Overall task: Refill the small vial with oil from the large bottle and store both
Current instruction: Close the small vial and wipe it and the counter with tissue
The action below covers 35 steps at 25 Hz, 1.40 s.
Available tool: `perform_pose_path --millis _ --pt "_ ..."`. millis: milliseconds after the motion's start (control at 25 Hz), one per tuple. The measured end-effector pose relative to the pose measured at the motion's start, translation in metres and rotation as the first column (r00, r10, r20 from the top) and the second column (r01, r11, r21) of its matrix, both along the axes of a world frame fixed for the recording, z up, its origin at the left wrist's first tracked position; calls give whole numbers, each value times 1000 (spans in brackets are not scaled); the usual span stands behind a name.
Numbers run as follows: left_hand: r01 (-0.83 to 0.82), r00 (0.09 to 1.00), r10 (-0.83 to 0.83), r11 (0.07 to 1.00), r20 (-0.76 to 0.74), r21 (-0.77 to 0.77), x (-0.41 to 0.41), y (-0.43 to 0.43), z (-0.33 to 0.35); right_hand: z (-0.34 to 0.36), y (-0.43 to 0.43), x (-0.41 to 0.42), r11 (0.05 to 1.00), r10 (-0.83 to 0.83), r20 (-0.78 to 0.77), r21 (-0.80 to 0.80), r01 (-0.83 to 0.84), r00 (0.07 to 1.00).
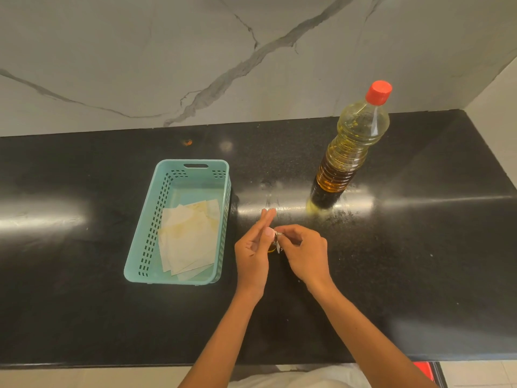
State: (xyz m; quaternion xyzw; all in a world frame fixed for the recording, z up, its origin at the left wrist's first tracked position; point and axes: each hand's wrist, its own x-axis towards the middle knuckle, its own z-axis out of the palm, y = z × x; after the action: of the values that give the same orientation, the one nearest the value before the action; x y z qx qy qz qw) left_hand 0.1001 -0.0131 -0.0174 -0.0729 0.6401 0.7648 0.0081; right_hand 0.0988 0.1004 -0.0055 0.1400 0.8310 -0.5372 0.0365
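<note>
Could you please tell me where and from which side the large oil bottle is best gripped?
Probably grip the large bottle round its ribbed waist, coming from the near side: it stands upright and capped, the ribs give purchase, and the wall lies behind it.

Small vial point(273, 247) mostly hidden, pinched between left hand point(251, 249) and right hand point(305, 252); only an amber sliver and a silvery top show. Fill level unreadable. Forearms cut by near edge. Tabletop point(391, 261) runs off left and right. Red thing point(425, 372), near right, cropped, unidentifiable. Orange speck point(187, 142), far side, too small to tell.
</note>
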Motion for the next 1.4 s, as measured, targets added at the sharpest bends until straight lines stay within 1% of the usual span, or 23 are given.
perform_pose_path --millis 120,280,360,440,520,600,640,720,800,880,920,960,1040,1160,1320,1400 --pt "22 1000 -21 999 -1 39 -4 -2 -1 6 -3 2 999 -17 -61 -33 15 998" --pt "57 998 -56 998 -33 30 -4 -4 -5 0 -10 2 999 -7 -25 35 7 1000" --pt "57 997 -56 998 -50 16 -6 -4 -5 3 -9 3 1000 -27 -58 4 27 998" --pt "13 998 -16 999 -62 -38 -3 -3 -7 4 -7 8 997 -69 -77 -47 66 995" --pt "-31 996 18 988 -85 -154 2 -1 -15 1 -7 14 992 -105 -55 -74 100 993" --pt "-17 994 -10 967 -105 -253 6 3 -21 0 -11 15 992 -105 -26 -78 102 994" --pt "-12 994 -18 964 -107 -267 5 5 -23 1 -13 14 991 -101 -21 -85 99 995" --pt "-38 996 19 973 -86 -226 -3 7 -21 4 -16 10 992 -97 -50 -89 93 994" --pt "-64 998 64 993 -12 -99 -13 7 -16 8 -16 6 996 -79 -83 -47 75 993" --pt "-48 998 46 998 39 46 -19 3 -11 6 -11 5 999 -43 -73 11 44 996" --pt "-27 999 23 996 45 87 -21 1 -10 5 -9 6 999 -27 -52 36 29 998" --pt "-3 999 -2 995 47 97 -21 -1 -10 6 -8 7 999 -18 -36 50 20 999" --pt "27 997 -34 993 64 112 -19 -2 -9 10 -10 4 999 -19 -62 46 22 998" --pt "5 992 -28 984 125 180 -20 -2 -5 18 -15 -1 999 -14 -122 28 18 992" --pt "-2 994 -21 977 108 212 -20 -2 -3 11 -7 14 998 36 -51 54 -33 998" --pt "15 990 -42 979 132 202 -18 -1 -4 14 -11 13 999 14 -72 36 -11 997"
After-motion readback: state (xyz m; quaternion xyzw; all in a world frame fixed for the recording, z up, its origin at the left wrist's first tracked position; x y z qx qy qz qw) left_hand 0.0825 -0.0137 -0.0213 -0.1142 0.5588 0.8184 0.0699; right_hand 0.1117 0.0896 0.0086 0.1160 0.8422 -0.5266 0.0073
